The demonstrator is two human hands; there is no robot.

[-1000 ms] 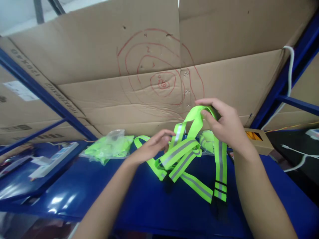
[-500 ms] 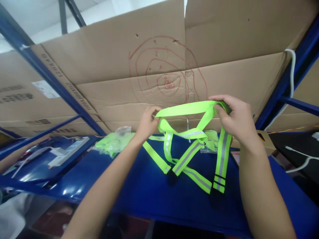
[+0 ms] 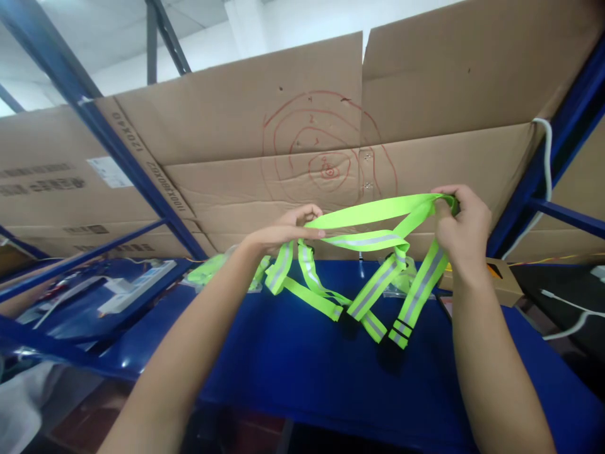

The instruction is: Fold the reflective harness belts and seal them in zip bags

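Observation:
A neon-green reflective harness [image 3: 373, 239] of webbing straps with silver stripes hangs between my hands above the blue tabletop [image 3: 293, 366]. My left hand [image 3: 295, 227] is closed on its left end, the thumb laid along the straps. On the other side, my right hand [image 3: 460, 221] grips the right end, where a wide strap and a narrower one come together. Several loose strap ends dangle below, some with dark buckles close to the table. One hanging strap at the right carries black bands near its tip.
Plastic bags of green material [image 3: 208, 271] lie at the back left, partly behind my left arm. A white power strip [image 3: 137, 288] is further left. Cardboard [image 3: 227, 139] with red target rings stands behind. Blue rack posts flank the table; an open carton [image 3: 498, 277] sits right.
My right hand has moved slightly right, drawing the wide strap longer. My left hand has turned and now also holds the striped strap below. The hanging ends have swung.

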